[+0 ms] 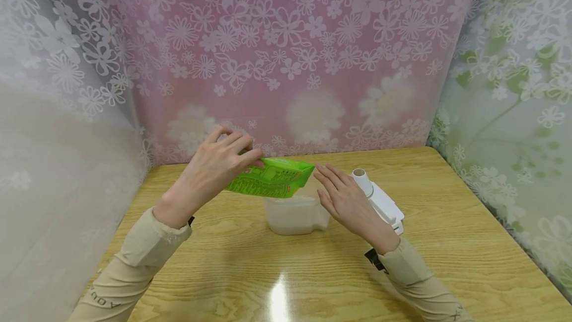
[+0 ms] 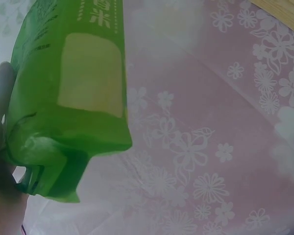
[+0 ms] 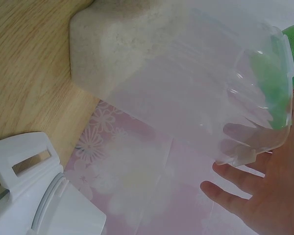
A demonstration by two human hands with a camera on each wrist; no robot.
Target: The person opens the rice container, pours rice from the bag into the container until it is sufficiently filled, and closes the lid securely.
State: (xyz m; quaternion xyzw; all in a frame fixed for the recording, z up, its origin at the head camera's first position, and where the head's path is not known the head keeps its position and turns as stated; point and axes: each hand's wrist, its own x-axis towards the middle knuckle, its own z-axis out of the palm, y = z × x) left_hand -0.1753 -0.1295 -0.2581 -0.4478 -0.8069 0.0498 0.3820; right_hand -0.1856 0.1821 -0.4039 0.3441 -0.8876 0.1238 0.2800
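Green bag [image 1: 270, 179] held in L grip [image 1: 219, 155], abv clear tub [image 1: 292, 218]; R grip [image 1: 347, 201] released, just beside tub.

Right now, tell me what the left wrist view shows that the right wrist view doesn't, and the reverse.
Only the left wrist view shows the left hand gripping the green bag, and the pale panel on that bag.

Only the right wrist view shows the right hand near the mouth of the translucent container, the pale grains inside, and the white slotted piece.

Both show part of the green bag, the pink floral curtain and the wooden table.
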